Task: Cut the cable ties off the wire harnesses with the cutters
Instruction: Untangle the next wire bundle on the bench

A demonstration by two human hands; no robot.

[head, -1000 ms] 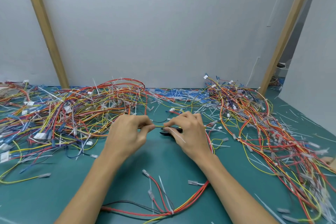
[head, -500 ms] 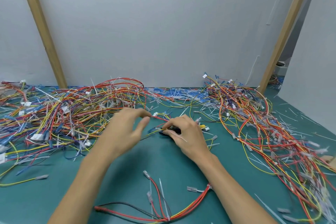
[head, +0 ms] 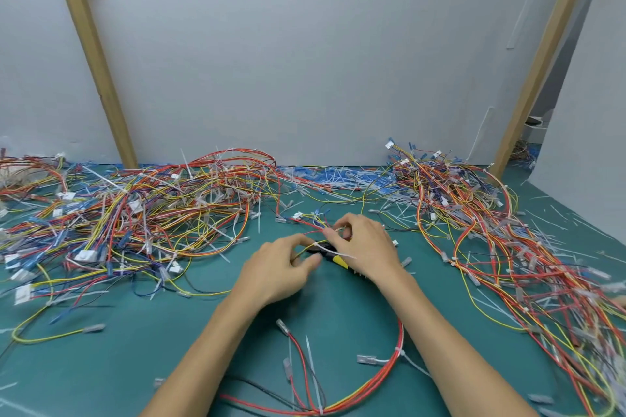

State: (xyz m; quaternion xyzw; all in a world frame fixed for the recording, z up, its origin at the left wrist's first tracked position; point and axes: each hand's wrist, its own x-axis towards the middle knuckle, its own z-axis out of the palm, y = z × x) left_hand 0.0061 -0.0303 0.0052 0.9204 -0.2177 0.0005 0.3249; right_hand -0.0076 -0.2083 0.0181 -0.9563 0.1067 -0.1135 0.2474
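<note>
one white cable tie [head: 335, 252] sticks out between the hands, on a thin harness [head: 313, 230] held just above the green surface [head: 135, 366]. its wires look light and floppy, so take hold close beside the tie. the left hand [head: 277, 271] pinches a yellow wire. the right hand [head: 367, 247] has its grip curled round the black-and-yellow cutters [head: 338, 260]. cut ties lie loose among the tangled piles [head: 135, 213], not in any container.

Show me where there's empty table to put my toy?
The bare green mat lies near you, between the left forearm and the loose yellow wire. The left pile and right pile are crowded, and cut ties litter the back edge.
</note>
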